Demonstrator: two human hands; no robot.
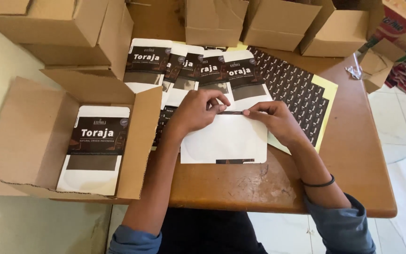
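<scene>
Both hands, left hand [196, 110] and right hand [273, 120], pinch a dark strip [231, 112], probably a sticker, on white pouch [224, 138]; five labelled pouches [189, 66] done on bench [353, 155], one boxed [97, 150].

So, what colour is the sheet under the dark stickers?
Pale yellow backing sheet, seen in the head view.

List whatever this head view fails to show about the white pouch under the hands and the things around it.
- Head view: the front of the flat white paper pouch faces down; unseen.
- The thin dark strip between left hand and right hand is too small to identify.
- The yellow-backed sheet of dark stickers is partly covered by the pouches.
- The brown cardboard boxes are cut off by the top edge.
</scene>
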